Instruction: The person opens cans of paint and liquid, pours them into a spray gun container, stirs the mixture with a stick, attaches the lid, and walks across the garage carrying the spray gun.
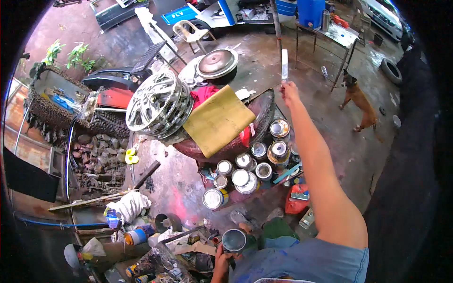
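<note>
My right hand [289, 91], at the end of my outstretched arm, is closed around the lower end of a flat white stick [284, 65] held upright. Below it, on the ground, stand several paint cans [279, 150]. Close to my body, my left hand [222, 260] is wrapped round a grey mug [234, 240]; its contents cannot be made out. Ahead of me, a sheet of yellow-brown sandpaper [218, 120] lies over a tire [263, 118]. Beside the sheet are silver wheel rims [158, 104] and a red cloth [204, 95].
Near my feet sits a red jug [296, 203]. Cans and scraps [163, 259] clutter the lower left. A brown dog [361, 104] stands at the right, near a table [337, 34] with a blue container [310, 13]. A plastic chair [192, 32] is at the back.
</note>
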`<state>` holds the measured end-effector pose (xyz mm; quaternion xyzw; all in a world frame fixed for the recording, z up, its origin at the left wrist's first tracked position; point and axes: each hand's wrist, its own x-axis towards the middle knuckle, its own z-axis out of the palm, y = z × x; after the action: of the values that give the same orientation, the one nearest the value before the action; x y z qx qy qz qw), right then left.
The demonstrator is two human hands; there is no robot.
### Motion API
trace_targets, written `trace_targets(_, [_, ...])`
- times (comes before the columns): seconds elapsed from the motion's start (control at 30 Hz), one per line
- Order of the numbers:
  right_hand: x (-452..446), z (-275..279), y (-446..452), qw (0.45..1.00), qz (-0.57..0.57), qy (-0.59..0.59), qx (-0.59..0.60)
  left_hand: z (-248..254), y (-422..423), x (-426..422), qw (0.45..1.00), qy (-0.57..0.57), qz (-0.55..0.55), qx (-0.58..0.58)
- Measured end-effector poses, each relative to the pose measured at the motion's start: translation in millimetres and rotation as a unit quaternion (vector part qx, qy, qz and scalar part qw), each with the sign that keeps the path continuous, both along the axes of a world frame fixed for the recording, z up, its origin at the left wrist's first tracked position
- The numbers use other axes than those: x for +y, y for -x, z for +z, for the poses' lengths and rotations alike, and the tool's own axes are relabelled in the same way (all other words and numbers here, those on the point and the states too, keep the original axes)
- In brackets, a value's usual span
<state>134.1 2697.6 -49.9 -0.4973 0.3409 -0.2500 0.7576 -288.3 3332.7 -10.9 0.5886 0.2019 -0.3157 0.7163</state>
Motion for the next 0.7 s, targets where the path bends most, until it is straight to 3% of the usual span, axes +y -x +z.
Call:
trace_targets(0.13, [8.0, 53.9, 112.1, 0.984, -0.041, 0.166, -0.05, 23.3, -28.0, -22.3, 0.999, -0.017, -0.03, -0.013])
trace_targets(0.2, [22.9, 77.3, 190.6, 0.962, -0.088, 0.253, -0.046, -18.9, -32.2, 4.9, 0.996, 0.042, -0.076, 0.012])
trace_targets(0.33, [86.3, 134.0, 338.9, 0.959, -0.142, 0.24, -0.047, -13.0, -75.1, -7.3, 0.987, -0.003, -0.163, -0.011])
trace_targets(0.37, [106.0, 151.0, 368.8, 0.959, -0.132, 0.25, -0.02, -40.2, -85.8, 1.9, 0.974, 0.006, -0.223, -0.044])
trace_targets(0.47, [190.5, 186.4, 441.8, 0.963, -0.093, 0.251, 0.041, -37.1, -114.4, -0.1, 0.948, -0.003, -0.309, -0.078])
trace_targets(0.53, [237.7, 203.1, 467.1, 0.962, -0.07, 0.262, 0.018, -38.9, -124.3, 1.4, 0.948, 0.028, -0.317, -0.022])
trace_targets(0.63, [326.0, 226.9, 482.2, 0.942, 0.017, 0.328, 0.07, -55.1, -133.5, 10.4, 0.935, 0.018, -0.35, -0.051])
trace_targets(0.7, [377.2, 239.3, 473.4, 0.876, 0.102, 0.46, 0.103, -57.5, -133.5, 16.5, 0.929, 0.041, -0.363, -0.062])
